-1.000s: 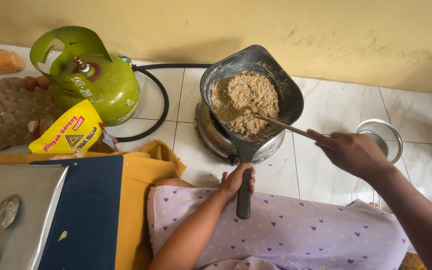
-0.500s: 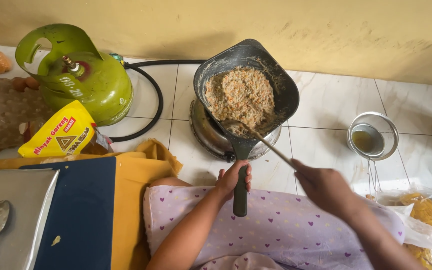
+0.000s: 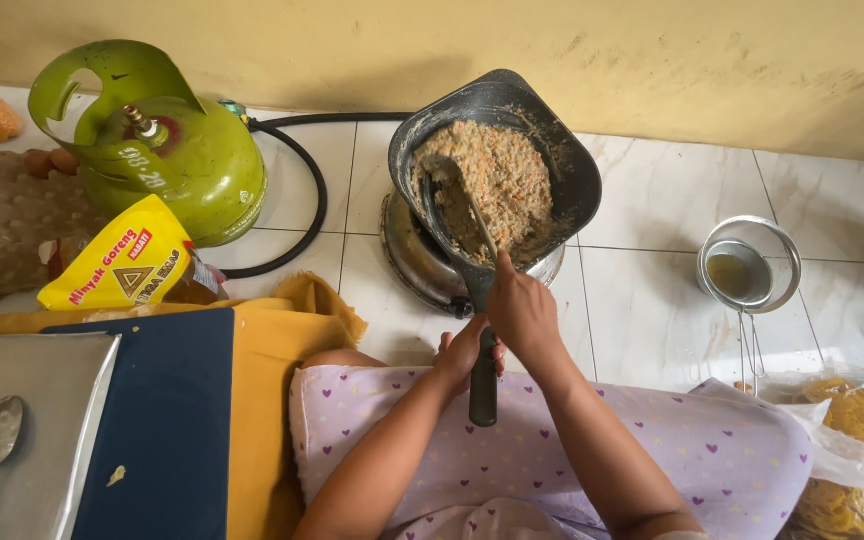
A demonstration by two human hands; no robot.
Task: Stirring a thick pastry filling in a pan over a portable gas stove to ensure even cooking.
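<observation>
The right hand (image 3: 522, 312) has come in from the right side, where it was stretched out a second ago, and it now sits just above the left hand (image 3: 467, 352), close to the body. The spoon (image 3: 457, 195) has swung with it: before, it entered the pan (image 3: 497, 165) from the right, now it lies along the left part of the crumbly brown-orange mixture (image 3: 502, 180), bowl at the far end. So the stirring has moved to the other side of the food.

The right grip is clenched around the thin spoon stem, wrist bent slightly down. The left grip is wrapped on the black pan handle (image 3: 483, 385) and keeps the pan steady on the small stove (image 3: 422, 265). Both forearms rise from the near edge, over the purple cloth on the lap. The green gas cylinder (image 3: 177, 165) stands to the left.
</observation>
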